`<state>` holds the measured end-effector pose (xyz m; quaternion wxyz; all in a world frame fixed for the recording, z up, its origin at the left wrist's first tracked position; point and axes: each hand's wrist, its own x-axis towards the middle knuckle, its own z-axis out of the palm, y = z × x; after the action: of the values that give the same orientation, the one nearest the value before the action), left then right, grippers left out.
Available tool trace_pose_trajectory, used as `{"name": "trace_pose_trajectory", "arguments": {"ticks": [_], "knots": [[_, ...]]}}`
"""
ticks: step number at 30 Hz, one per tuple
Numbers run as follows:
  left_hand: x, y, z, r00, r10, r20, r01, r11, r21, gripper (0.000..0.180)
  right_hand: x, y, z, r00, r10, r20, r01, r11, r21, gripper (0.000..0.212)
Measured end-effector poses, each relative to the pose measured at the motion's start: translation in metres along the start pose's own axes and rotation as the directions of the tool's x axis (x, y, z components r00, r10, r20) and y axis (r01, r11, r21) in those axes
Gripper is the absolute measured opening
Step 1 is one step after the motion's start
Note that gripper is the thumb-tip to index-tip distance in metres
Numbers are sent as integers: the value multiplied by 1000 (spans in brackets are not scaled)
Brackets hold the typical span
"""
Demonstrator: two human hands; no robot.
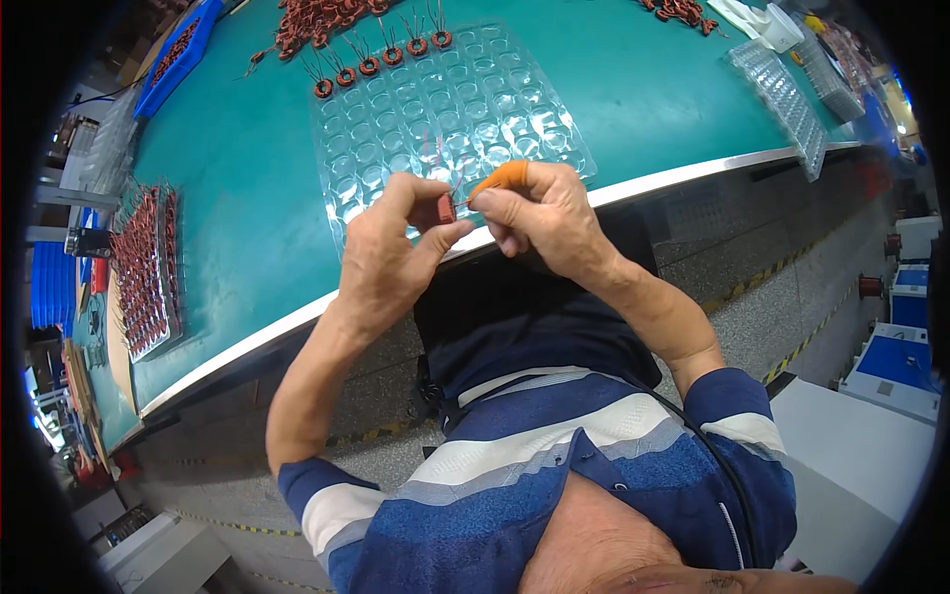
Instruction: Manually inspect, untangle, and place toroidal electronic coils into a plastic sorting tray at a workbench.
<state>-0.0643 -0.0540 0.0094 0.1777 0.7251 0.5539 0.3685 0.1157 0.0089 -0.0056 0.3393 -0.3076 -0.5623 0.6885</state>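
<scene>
My left hand (pixel 384 246) grips a small reddish-brown wire-wound ring coil (pixel 445 208) between thumb and fingers, just above the table's front edge. Thin wire leads stick out of the coil. My right hand (pixel 547 218), with an orange finger cot (pixel 505 176) on one finger, pinches a lead on the coil's right side. Beneath and beyond both hands lies a clear plastic tray (pixel 435 119) with round pockets. Along its far edge stands a row of several similar coils (pixel 369 65), their leads pointing up.
A pile of coils (pixel 322 25) lies at the back of the green table (pixel 237 188). Filled coil trays (pixel 148 267) are stacked at the left. A blue bin (pixel 178 57) sits at the far left. More clear trays (pixel 787 94) and another coil heap (pixel 683 12) are at the right.
</scene>
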Motion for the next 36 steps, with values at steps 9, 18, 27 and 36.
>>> {"name": "trace_pose_trajectory", "arguments": {"ticks": [9, 18, 27, 36], "knots": [[-12, -20, 29, 994, -106, 36, 86, 516, -852, 32, 9, 2, -8, 999, 11, 35, -13, 998, 62, 18], [-5, -21, 39, 921, -353, 166, 314, 417, -853, 31, 7, 7, 0, 971, -226, -74, 189, 924, -334, 21], [-6, -23, 42, 954, -299, -33, 119, 475, -872, 26, 7, 6, 2, 900, -419, -117, 278, 761, -587, 21], [4, -14, 46, 948, -276, -160, 90, 712, -696, 24, 13, 18, -6, 811, -584, -35, 489, 709, -507, 32]]}}
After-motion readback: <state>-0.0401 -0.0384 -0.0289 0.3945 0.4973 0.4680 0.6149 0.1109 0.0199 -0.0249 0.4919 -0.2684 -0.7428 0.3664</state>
